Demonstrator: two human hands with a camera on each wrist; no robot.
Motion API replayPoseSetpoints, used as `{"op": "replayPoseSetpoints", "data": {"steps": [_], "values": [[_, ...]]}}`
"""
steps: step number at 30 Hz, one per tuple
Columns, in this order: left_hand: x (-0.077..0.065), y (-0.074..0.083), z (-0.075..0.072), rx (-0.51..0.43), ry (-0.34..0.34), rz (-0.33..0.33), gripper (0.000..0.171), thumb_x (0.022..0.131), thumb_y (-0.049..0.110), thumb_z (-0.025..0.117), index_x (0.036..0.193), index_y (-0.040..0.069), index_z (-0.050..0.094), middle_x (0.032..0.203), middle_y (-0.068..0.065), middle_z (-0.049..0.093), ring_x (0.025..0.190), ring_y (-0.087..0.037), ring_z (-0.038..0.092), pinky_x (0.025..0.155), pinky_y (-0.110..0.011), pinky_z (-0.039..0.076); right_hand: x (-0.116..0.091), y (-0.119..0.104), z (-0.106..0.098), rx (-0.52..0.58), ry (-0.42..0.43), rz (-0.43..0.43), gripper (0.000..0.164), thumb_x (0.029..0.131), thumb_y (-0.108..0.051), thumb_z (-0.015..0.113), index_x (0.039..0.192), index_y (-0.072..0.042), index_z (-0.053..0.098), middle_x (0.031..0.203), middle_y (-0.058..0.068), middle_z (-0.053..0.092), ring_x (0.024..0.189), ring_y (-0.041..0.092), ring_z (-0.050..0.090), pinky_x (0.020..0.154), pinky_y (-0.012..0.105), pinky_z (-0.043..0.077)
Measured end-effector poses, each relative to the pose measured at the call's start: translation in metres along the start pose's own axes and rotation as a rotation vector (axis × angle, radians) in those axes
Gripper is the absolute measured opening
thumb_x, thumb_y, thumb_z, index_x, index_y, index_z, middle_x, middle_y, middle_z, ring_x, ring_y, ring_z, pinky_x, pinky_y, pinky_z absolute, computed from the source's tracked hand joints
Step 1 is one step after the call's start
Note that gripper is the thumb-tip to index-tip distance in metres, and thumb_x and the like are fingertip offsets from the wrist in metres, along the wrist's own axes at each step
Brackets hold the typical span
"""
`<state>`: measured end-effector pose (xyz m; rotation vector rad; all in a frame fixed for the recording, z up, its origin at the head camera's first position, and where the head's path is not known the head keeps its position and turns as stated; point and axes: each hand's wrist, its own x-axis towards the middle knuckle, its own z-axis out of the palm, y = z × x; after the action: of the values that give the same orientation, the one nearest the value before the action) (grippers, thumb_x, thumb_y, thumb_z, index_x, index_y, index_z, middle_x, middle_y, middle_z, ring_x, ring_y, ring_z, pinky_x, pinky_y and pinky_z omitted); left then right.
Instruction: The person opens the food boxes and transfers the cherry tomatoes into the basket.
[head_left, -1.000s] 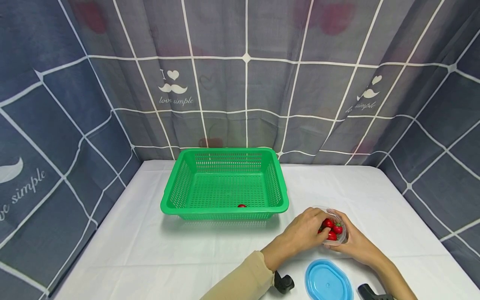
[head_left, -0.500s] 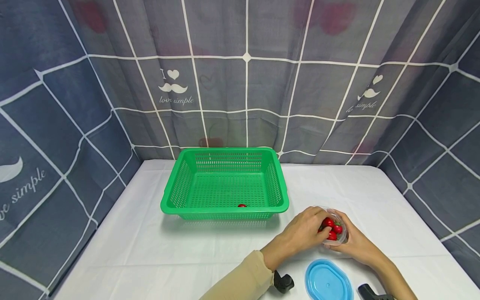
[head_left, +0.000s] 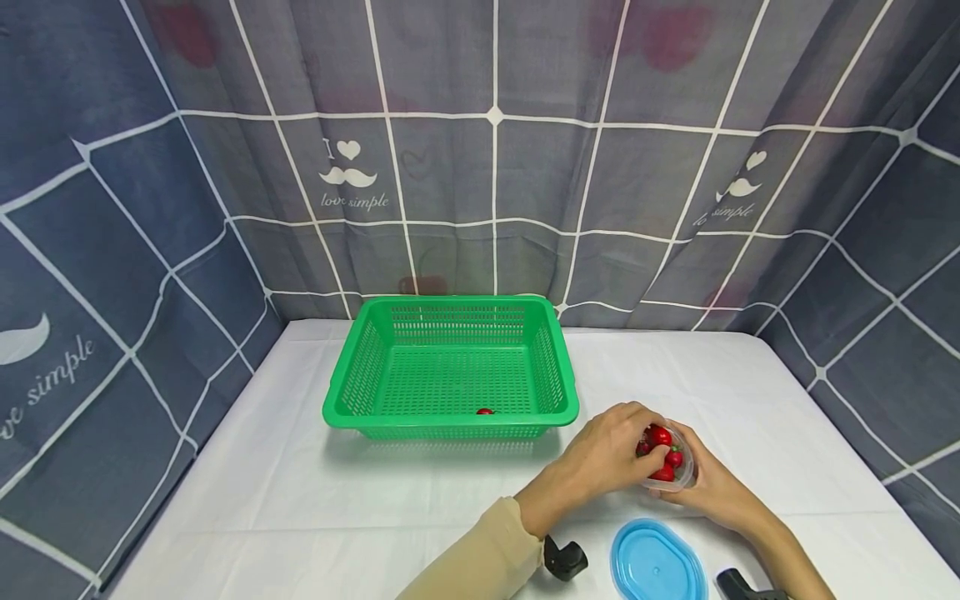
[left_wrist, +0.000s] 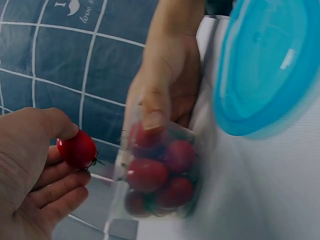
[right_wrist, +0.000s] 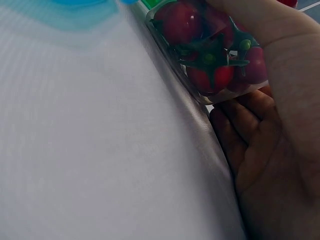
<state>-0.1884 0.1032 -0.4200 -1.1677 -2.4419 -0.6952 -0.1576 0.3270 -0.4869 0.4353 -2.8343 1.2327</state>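
Note:
My left hand (head_left: 618,450) pinches a red cherry tomato (left_wrist: 77,149) with a green stem between thumb and fingers, beside the mouth of a small clear plastic tub (head_left: 686,477). The left wrist view shows that tomato apart from the tub. My right hand (head_left: 708,479) grips the tub from its right side, thumb near the rim and fingers around the wall. Several more cherry tomatoes (left_wrist: 147,175) with green stems fill the tub, seen through its clear wall in both wrist views. In the head view my left hand covers part of the tub.
A green perforated basket (head_left: 450,421) stands at the back, left of the hands, with a red tomato (head_left: 484,412) showing just over its front rim. A blue lid (head_left: 656,560) lies on the white tablecloth (head_left: 300,508) in front of the tub. Grey checked curtain (head_left: 540,183) surrounds the table.
My left hand has drawn up and slightly left from the tub, with a tomato in its fingers. The right hand and tub stay almost where they were.

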Motion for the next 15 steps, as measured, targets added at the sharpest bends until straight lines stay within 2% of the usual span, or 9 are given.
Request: {"op": "replayPoseSetpoints", "data": {"steps": [8, 13, 15], "values": [[0.002, 0.000, -0.020, -0.077, 0.043, -0.005, 0.021, 0.095, 0.028, 0.071, 0.112, 0.015, 0.072, 0.104, 0.008, 0.069, 0.091, 0.002, 0.065, 0.082, -0.001, 0.044, 0.000, -0.002, 0.001, 0.015, -0.008, 0.035, 0.094, 0.082, -0.029, 0.087, 0.156, -0.019, 0.031, 0.150, 0.015, 0.050, 0.123, -0.011, 0.044, 0.099, 0.058, 0.053], [0.003, -0.002, -0.030, -0.095, 0.069, 0.003, 0.022, 0.095, 0.025, 0.072, 0.113, 0.013, 0.072, 0.104, 0.006, 0.070, 0.092, 0.002, 0.066, 0.079, 0.000, 0.044, 0.000, -0.002, 0.002, 0.035, -0.003, 0.040, 0.095, 0.081, -0.030, 0.087, 0.157, -0.020, 0.031, 0.151, 0.016, 0.049, 0.124, -0.015, 0.039, 0.101, 0.074, 0.044], [0.004, -0.004, -0.035, -0.105, 0.087, 0.011, 0.022, 0.094, 0.024, 0.072, 0.113, 0.012, 0.071, 0.104, 0.005, 0.070, 0.093, 0.001, 0.066, 0.081, -0.001, 0.045, 0.000, -0.002, 0.002, 0.033, -0.004, 0.044, 0.097, 0.081, -0.029, 0.087, 0.158, -0.018, 0.030, 0.152, 0.017, 0.047, 0.131, -0.002, 0.043, 0.101, 0.076, 0.041]]}}
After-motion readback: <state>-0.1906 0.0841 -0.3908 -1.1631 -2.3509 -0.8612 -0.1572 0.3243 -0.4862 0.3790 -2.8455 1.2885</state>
